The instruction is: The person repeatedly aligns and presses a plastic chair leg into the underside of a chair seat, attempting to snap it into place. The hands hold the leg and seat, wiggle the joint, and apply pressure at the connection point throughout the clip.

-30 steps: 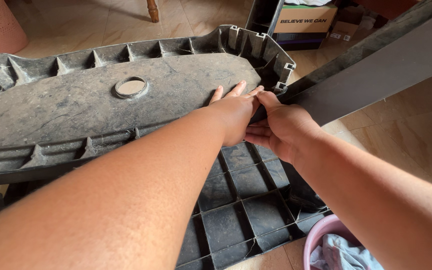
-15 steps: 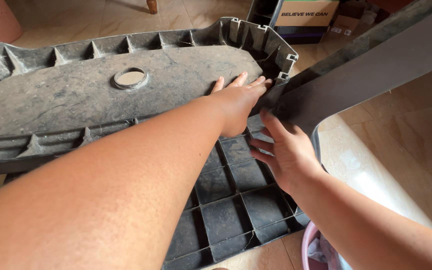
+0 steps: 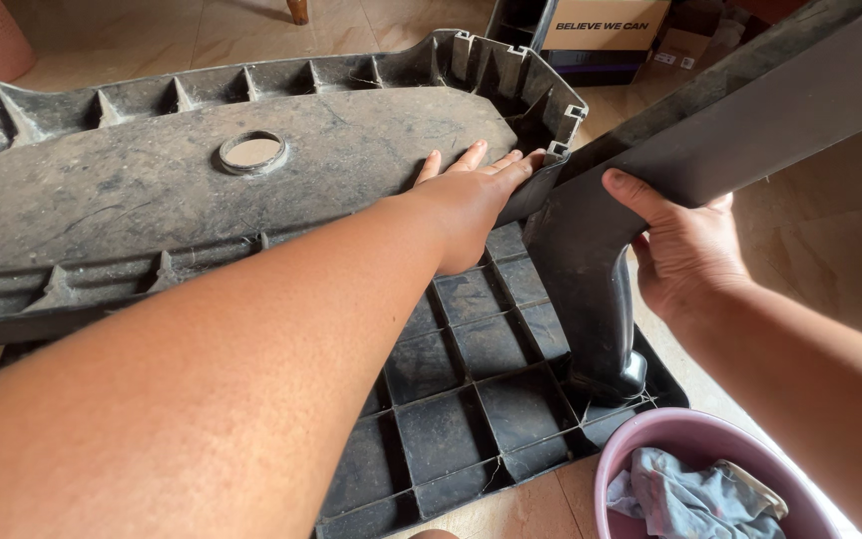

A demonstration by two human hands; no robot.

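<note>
The left hand [image 3: 471, 205] lies flat and open on a big dark plastic panel [image 3: 152, 190], with its fingers spread near the panel's right end. It presses there and holds nothing. The panel is dusty, has a round hole [image 3: 251, 152] in it, and has ribs along its far edge. The right hand [image 3: 685, 250] is wrapped around a dark plastic leg [image 3: 591, 289], thumb on the near side. The leg runs up to the far right and its foot sits down on a ribbed grid panel [image 3: 451, 419] that lies near on the floor. The leg stands just beside the right end of the big panel, at the corner [image 3: 551, 110] with the little slots. It looks like the step in hand is fitting the leg to that corner. The next move would need the left hand to keep the panel steady while the right hand lines the leg up with care. A pink tub [image 3: 650, 449] with a blue cloth [image 3: 690, 499] sits near on the right. A cardboard box [image 3: 601, 25] stands far off.
</note>
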